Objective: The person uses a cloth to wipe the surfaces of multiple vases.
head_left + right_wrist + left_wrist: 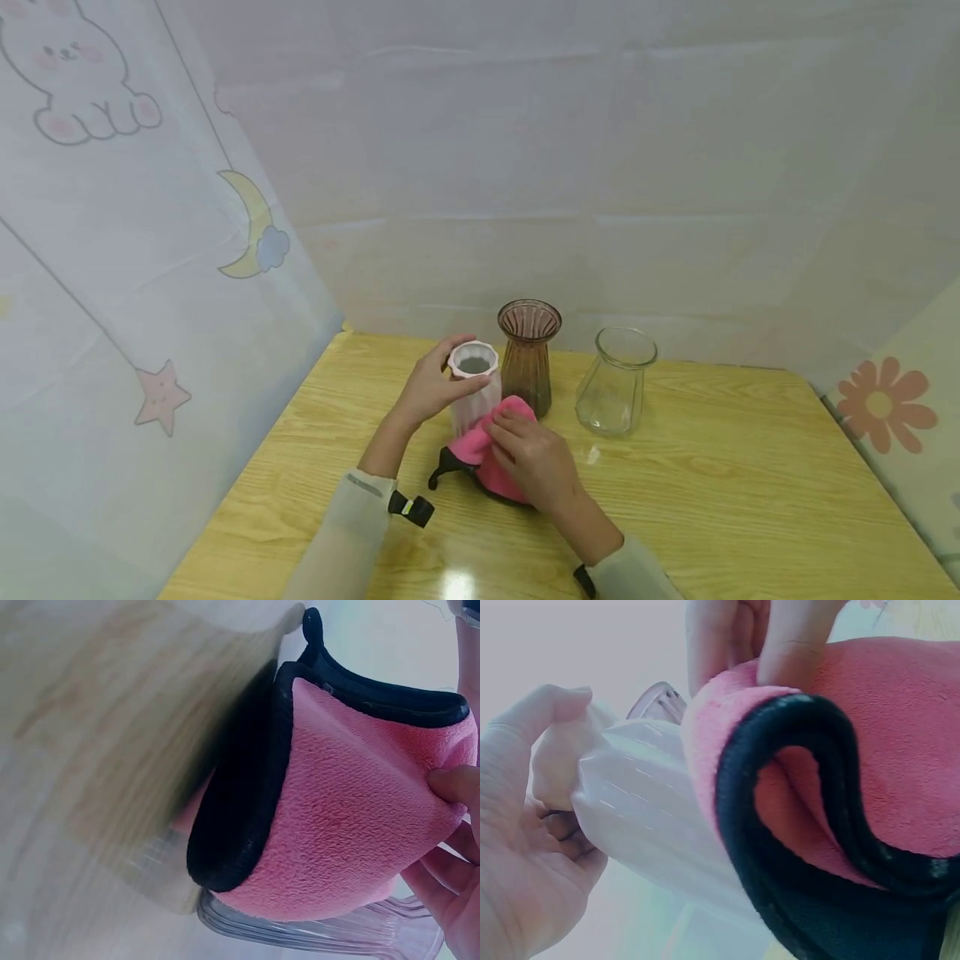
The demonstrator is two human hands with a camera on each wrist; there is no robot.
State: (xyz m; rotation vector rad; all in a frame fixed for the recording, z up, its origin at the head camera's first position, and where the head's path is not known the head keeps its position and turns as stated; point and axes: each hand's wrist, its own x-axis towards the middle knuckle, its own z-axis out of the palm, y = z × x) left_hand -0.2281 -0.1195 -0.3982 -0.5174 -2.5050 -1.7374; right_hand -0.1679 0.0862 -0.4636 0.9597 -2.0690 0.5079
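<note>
1. Head view, nearest to me: my pale sleeves (341, 533) reach in from 6 o'clock, and a black device (412, 507) sits at my left wrist.
2. Just past them, the pink cloth (498, 475) hangs folded, with black trim (731, 787) along its edge and a black loop (313, 626) sticking out toward 8 o'clock.
3. My right hand (536, 458) pinches that cloth, thumb on one side and fingers bent on the other, bringing it against the 5 o'clock side of the white vase (465, 408).
4. The vase is in front of me, roughly upright, mouth up; cloth covers its lower part, so I cannot tell whether its base touches the table (720, 475).
5. My left hand (427, 387) comes in from 9 o'clock and grips this vase just below its scalloped rim, thumb across the near side, fingers curled around the far side.
6. Near the white vase, at 2 o'clock from it, a purplish ribbed vase (528, 367) stands upright with a flared mouth.
7. Farther along, toward 3 o'clock, a clear glass vase (611, 392) stands upright, apart from both.
8. Beyond the wood-grain tabletop, a pale backdrop (555, 167) rises at 12 o'clock; a yellow moon (258, 221) shows at 10 o'clock and a red flower (879, 406) at 2 o'clock.
</note>
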